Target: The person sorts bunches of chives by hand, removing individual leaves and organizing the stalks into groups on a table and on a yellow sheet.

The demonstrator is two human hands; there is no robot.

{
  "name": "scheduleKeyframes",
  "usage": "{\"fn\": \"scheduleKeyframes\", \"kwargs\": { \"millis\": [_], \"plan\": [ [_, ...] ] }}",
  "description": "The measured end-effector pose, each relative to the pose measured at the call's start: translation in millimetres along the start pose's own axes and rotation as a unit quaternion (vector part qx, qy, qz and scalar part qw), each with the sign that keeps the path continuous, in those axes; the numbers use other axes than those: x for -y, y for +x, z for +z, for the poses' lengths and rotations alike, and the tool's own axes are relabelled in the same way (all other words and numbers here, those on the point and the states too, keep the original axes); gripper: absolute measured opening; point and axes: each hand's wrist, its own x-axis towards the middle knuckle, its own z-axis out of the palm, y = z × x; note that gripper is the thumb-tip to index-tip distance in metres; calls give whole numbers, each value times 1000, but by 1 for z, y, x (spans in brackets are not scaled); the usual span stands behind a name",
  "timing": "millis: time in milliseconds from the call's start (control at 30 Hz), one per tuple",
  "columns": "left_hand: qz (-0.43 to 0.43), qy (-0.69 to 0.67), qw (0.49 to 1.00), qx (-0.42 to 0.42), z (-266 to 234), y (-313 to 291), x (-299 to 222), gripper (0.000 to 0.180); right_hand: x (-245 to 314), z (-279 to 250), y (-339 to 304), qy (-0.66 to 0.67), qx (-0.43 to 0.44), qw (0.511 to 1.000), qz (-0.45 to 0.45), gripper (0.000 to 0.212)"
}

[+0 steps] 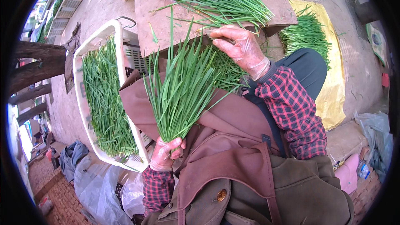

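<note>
My left hand (167, 153), in a clear thin glove, is closed round the lower ends of a bunch of garlic chives (183, 85). Their long green leaves fan upward over my brown apron (246, 118). My right hand (245, 50), gloved too, is held up at the near edge of a low board (160, 14). Its thumb and fingers are pinched together, and a dark sliver shows between them that I cannot make out. Just beyond it, a pile of chives (233, 1) lies on the board.
At my left stands a white plastic crate (78, 73) full of chives. More chives (306, 35) rest on a yellow sheet (333, 100) to the right. Loose trimmings (227, 68) lie under the board. Plastic bags (100, 191) and a wooden frame (35, 68) are at the left.
</note>
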Motion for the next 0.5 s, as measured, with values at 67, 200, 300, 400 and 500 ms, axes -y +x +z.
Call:
{"fn": "scheduleKeyframes", "kwargs": {
  "millis": [67,200,300,400,500],
  "plan": [
    [0,7,1000,-3,0,0,1,33,10,7,6,-41,21,993,-106,29],
    [0,14,1000,3,-1,1,1,34,10,17,8,-119,126,963,-205,44],
    [-2,14,1000,1,1,0,0,36,2,27,8,-137,167,944,-248,31],
    [-1,-1,1000,-7,0,0,2,37,12,36,5,-75,152,970,-174,14],
    [-2,-36,999,-11,1,0,0,33,12,42,4,72,28,997,-31,14]
  ]
}}
